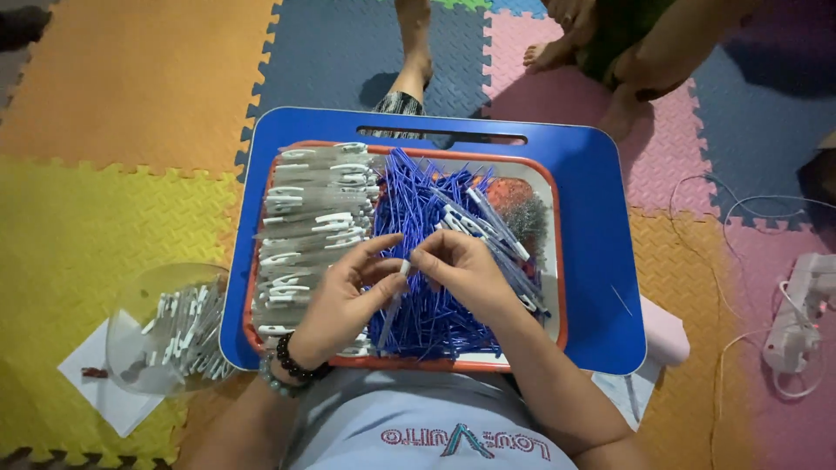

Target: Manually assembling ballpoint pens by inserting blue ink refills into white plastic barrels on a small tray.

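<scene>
While the person sits on the floor of bright foam puzzle mats [113, 96], a white sheet of paper [104, 392] lies far to the left with a clear round plastic bowl [139, 305] on it; the bowl holds a heap of small white plastic clips [187, 335]. Just to the right sits a blue plastic lap worktop [592, 261] with an orange-rimmed white tray [550, 187] on it; the left side of the tray is packed with rows of clear and white pen barrels [313, 218]; the middle is a big heap of thin blue pen refills [418, 305].

Over that heap the left hand [340, 300], with dark bead bracelets [292, 365] on the wrist, pinches one thin pen piece [396, 292] that points down toward the person; its fingers [379, 248] are close together around it. Facing it, the right hand [461, 270] has its fingers [427, 258] curled narrow and meets the top of the same piece; the two hands nearly touch. More clear pen barrels with white caps [488, 226] lie slanted just past the right hand; a dark grey patch of tiny bits [531, 218] fills the tray's far right corner.

Beyond the worktop are another person's bare feet [549, 57]; far right, a white power strip with thin cords [797, 322] lies on the mats.
</scene>
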